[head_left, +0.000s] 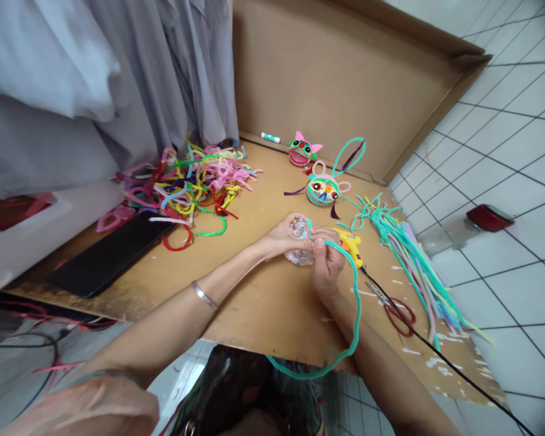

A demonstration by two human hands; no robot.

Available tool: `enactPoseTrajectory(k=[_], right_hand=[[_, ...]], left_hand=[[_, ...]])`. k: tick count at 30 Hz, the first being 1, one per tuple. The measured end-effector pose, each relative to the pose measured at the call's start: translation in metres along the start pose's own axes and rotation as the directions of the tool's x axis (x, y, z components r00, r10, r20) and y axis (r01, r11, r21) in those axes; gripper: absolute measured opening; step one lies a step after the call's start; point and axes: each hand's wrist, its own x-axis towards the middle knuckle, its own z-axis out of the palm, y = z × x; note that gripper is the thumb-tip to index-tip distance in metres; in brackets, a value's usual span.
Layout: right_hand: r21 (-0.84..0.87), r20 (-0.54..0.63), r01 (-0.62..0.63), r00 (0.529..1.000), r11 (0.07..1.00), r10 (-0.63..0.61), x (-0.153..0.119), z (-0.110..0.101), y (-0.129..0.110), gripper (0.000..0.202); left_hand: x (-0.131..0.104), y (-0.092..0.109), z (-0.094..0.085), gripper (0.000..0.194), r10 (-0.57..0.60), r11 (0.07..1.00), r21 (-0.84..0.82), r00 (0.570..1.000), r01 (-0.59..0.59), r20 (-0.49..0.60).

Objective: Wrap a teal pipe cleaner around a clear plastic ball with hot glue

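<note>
My left hand is closed round a clear, shiny plastic piece, rounded, with small coloured spots on it; its exact kind I cannot make out. My right hand pinches a turquoise pipe cleaner, pressing its upper part near the plastic piece. From there the pipe cleaner loops down past my right wrist and over the table's front edge. A yellow glue gun lies just right of my right hand, partly hidden by it.
Two decorated heads, one pink-eared, one turquoise, stand behind my hands. Left are tangled pipe cleaners and a black phone. Right are bundled pipe cleaners, scissors and a black cord. A glue stick lies behind.
</note>
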Motion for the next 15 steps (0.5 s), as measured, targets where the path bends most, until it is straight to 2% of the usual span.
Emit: enactPoseTrajectory(k=[8, 15], right_hand=[[0.002, -0.023, -0.021, 1.0, 1.0, 0.021, 0.001, 0.0, -0.001, 0.024], [0.012, -0.012, -0.03, 0.999, 0.999, 0.03, 0.003, 0.0, -0.003, 0.024]], left_hand=[[-0.002, 0.005, -0.014, 0.085, -0.019, 0.999, 0.033, 0.986, 0.014, 0.166], [0.0, 0.003, -0.018, 0.081, 0.033, 0.99, 0.134, 0.987, -0.054, 0.154]])
